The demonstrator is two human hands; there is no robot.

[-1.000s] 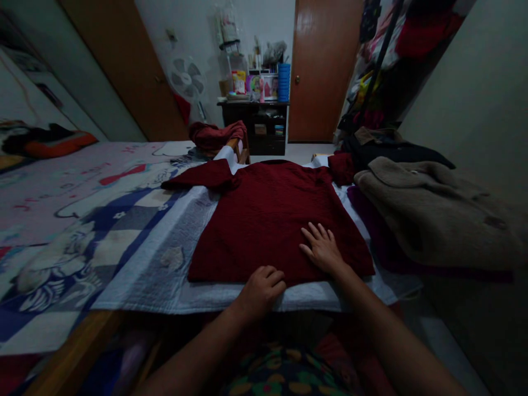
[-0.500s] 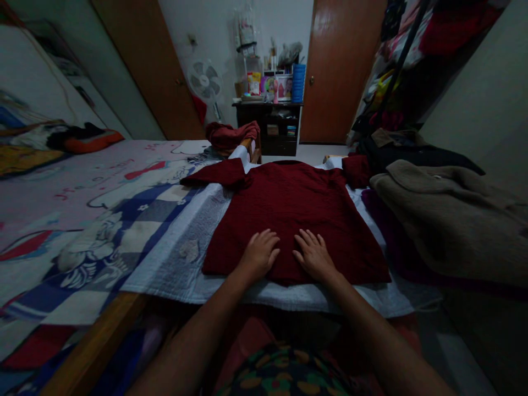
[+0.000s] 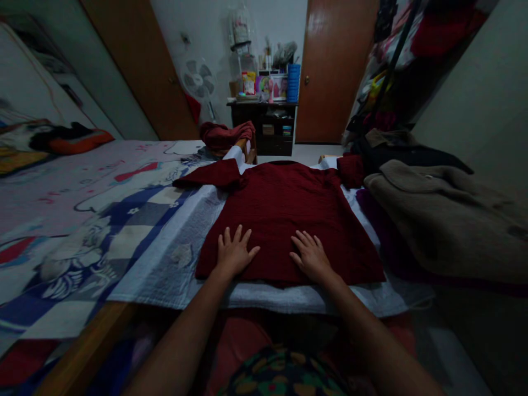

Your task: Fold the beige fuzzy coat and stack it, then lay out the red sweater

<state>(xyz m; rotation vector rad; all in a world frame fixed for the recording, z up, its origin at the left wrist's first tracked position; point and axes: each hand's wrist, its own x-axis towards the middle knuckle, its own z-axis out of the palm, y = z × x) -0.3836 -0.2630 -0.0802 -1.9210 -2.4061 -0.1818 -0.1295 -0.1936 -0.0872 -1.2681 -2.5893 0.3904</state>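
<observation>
A dark red long-sleeved garment (image 3: 284, 203) lies spread out on a light padded cloth (image 3: 165, 275), its neckline at the far end and its hem near me. My left hand (image 3: 235, 254) rests on the lower left part of the garment with its fingers spread. On the lower right part, my right hand (image 3: 310, 254) lies with its fingers extended and slightly apart. Neither hand grips anything. The left sleeve reaches out over the cloth's edge, and the right sleeve lies bunched beside a pile of clothes.
A patterned bed (image 3: 103, 192) is on the left, with a wooden edge (image 3: 91, 341) near me. Grey-brown clothing (image 3: 445, 220) is piled at the right. Behind are a reddish cloth (image 3: 226, 135), a fan (image 3: 199, 80) and a dark cabinet (image 3: 262, 129).
My left hand has moved left across the garment, and its fingers have spread wider. My right hand stays at about the same place on the fabric. The view has shifted slightly.
</observation>
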